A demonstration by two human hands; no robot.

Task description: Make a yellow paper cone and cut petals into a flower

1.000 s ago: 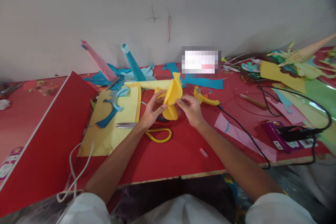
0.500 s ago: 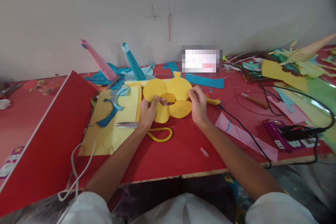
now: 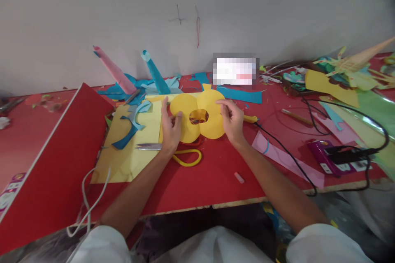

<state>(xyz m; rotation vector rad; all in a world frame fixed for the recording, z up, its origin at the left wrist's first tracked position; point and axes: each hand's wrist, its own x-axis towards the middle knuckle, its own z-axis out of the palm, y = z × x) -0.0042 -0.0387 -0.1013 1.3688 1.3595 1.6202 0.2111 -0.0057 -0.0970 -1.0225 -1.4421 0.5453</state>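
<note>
A yellow paper flower cutout [image 3: 210, 127], with rounded petals, a small tab on top and an oval hole in the middle, is between my hands above the red table. My left hand [image 3: 171, 129] is at its left edge, thumb over a petal and fingers spread upright beside it. At the right edge, my right hand [image 3: 233, 121] has curled fingers on the paper, the index finger lying over a petal. Scissors [image 3: 187, 165] with yellow handles lie just below the flower, blades pointing left. Left of them are yellow sheets [image 3: 114, 168] with blue paper scraps [image 3: 125, 141] on top.
Pink [image 3: 115, 72] and blue [image 3: 156, 74] paper cones stand at the back. A red board [image 3: 58, 164] leans at left. A yellow-handled corded tool [image 3: 250, 118], a pink strip [image 3: 286, 160] and a purple box [image 3: 328, 158] are at right. A white cable [image 3: 84, 197] hangs front left.
My left fingers have opened out and moved up from the flower's left edge. My right index finger has extended over the petal. The flower has turned slightly, its hole now more visible.
</note>
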